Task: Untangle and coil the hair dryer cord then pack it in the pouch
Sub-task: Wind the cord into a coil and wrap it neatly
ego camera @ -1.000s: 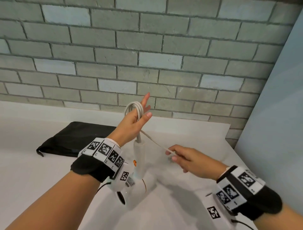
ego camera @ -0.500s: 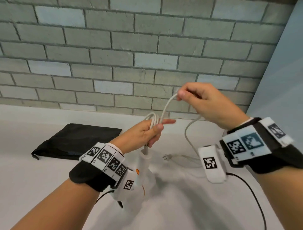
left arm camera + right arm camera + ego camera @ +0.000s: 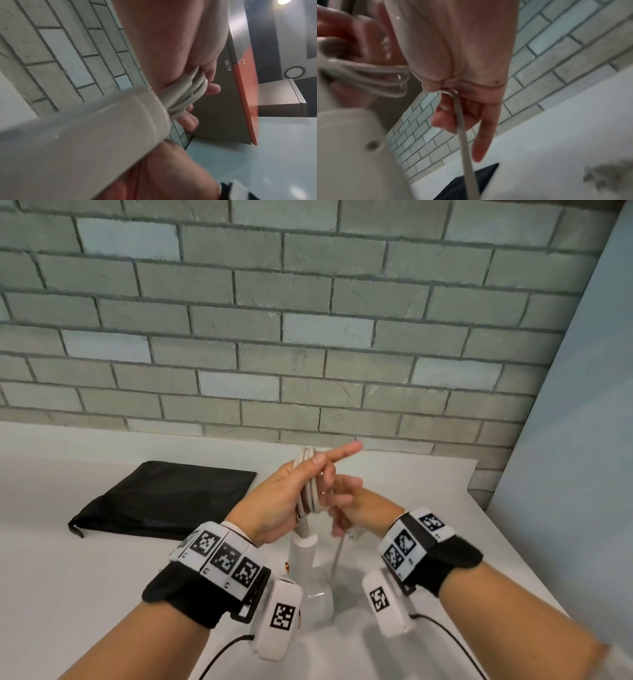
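Note:
A white hair dryer [image 3: 310,573] stands on the white counter with its handle [image 3: 82,136] pointing up under my hands. Loops of its pale grey cord [image 3: 308,487] are wound round my left hand [image 3: 291,491], thumb side holding them while the index finger points straight out. The same coil [image 3: 185,93] shows against the palm in the left wrist view. My right hand [image 3: 349,501] is just right of the coil and pinches the loose cord [image 3: 462,121], which hangs down from its fingers. The black pouch [image 3: 164,501] lies flat at the left.
A grey brick wall [image 3: 308,320] backs the white counter [image 3: 68,577]. A pale blue panel [image 3: 582,440] closes the right side. Black cables from the wrist cameras trail over the counter near the front edge.
My right hand has come down from high on the right to beside the coil, bringing the cord round the left hand. The left hand's index finger has straightened.

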The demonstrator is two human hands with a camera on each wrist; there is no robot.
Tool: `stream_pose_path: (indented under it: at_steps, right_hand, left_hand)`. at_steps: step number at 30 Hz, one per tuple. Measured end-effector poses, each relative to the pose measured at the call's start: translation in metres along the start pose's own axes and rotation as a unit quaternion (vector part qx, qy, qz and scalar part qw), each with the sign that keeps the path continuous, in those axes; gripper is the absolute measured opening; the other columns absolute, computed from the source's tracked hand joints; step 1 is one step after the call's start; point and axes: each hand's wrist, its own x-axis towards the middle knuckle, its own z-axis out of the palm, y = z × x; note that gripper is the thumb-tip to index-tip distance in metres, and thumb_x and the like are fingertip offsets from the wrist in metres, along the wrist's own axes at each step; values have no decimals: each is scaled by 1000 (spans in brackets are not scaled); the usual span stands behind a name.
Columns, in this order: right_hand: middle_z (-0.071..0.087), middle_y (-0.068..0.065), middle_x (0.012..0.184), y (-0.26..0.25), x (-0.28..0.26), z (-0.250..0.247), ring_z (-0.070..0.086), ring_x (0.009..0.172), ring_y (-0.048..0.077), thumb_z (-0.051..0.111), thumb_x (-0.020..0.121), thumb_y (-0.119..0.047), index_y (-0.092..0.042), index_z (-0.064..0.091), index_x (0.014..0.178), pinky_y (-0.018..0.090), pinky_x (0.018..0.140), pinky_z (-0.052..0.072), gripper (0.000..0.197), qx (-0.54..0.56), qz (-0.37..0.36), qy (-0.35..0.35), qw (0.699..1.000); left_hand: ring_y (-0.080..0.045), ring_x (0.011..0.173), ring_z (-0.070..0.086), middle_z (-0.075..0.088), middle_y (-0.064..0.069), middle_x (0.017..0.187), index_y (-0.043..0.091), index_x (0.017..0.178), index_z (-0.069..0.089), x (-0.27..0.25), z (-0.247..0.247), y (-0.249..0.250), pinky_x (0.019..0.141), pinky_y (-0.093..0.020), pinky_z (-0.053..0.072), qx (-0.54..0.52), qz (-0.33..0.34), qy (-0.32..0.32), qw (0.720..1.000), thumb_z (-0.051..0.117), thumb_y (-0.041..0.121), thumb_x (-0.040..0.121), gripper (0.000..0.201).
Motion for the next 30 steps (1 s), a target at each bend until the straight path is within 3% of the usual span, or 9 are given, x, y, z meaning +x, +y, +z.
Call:
stream_pose_path:
  at_steps: [2, 4, 8, 12, 16, 18, 22, 27, 30]
  right_hand:
    - [44, 7, 68, 10, -3, 19, 50, 56, 19, 36, 95, -12, -24, 41, 99, 40, 71, 53, 13, 11, 21, -50, 998]
    - [44, 9, 68, 18, -5, 32, 49, 55, 18, 34, 94, -6, -25, 29, 119, 46, 77, 51, 31, 0, 10, -77, 997]
    - [49, 2, 67, 27, -14, 34, 56, 53, 13, 38, 95, -10, -24, 22, 134, 35, 70, 52, 45, 2, 14, -70, 997]
    - [48, -8, 68, 24, -37, 27, 51, 53, 2, 43, 94, -17, -24, 34, 132, 12, 57, 42, 41, -181, -60, -55, 980]
    - [55, -6, 88, 1, -54, 1, 49, 74, 3, 48, 88, -20, -17, 58, 113, 6, 69, 34, 27, -271, -208, 36, 939]
    - [50, -9, 82, -13, -57, -17, 47, 75, 1, 50, 86, -22, -14, 63, 102, 6, 70, 34, 22, -299, -262, 95, 913]
    - [50, -7, 74, -34, -54, -47, 48, 67, 5, 57, 83, -24, -19, 61, 108, 10, 64, 37, 26, -234, -297, 201, 904]
    - [45, -7, 108, -40, -42, -46, 49, 81, -11, 46, 93, -18, -33, 26, 135, 5, 75, 39, 49, -197, -252, 85, 944]
    - [55, -13, 96, -32, -41, -41, 51, 76, -13, 40, 95, -13, -23, 51, 119, 7, 69, 40, 29, -131, -220, 23, 966]
  left_hand:
    - [-17, 116, 59, 46, 12, 142, 20, 59, 60, 1, -2, 0, 97, -32, 49, -2, 15, 40, 999, 41, 35, 90, 39]
    - [-14, 124, 52, 36, 16, 147, 19, 63, 57, 2, -5, -1, 107, -34, 40, 14, 12, 88, 996, 40, 35, 90, 35]
    - [-7, 125, 50, 33, 22, 145, 18, 73, 50, 8, -14, -3, 108, -30, 32, 140, 43, 155, 977, 34, 29, 96, 30]
    - [-12, 97, 69, 63, 3, 121, 14, 84, 50, 10, -23, -1, 90, -17, 44, 260, 75, 190, 944, 34, 26, 97, 23]
    - [-16, 65, 70, 73, -1, 74, 15, 83, 50, 8, -20, 3, 66, -18, 52, 317, 49, 161, 933, 37, 27, 96, 22]
    - [-17, 51, 62, 66, 1, 51, 18, 80, 53, 8, -16, 5, 56, -22, 49, 355, 23, 143, 924, 37, 30, 96, 24]
    - [-21, 44, 37, 37, 6, 36, 12, 73, 54, 9, -5, 6, 68, -37, 43, 317, -33, 53, 946, 27, 45, 95, 48]
    - [-11, 33, 17, 24, 10, 32, 9, 62, 51, 5, 9, 0, 58, -26, 45, 95, -104, -79, 987, 19, 58, 87, 64]
    - [-7, 30, 18, 25, 13, 31, 12, 58, 51, 2, 3, 1, 55, -25, 44, 28, -114, -100, 988, 28, 61, 82, 59]
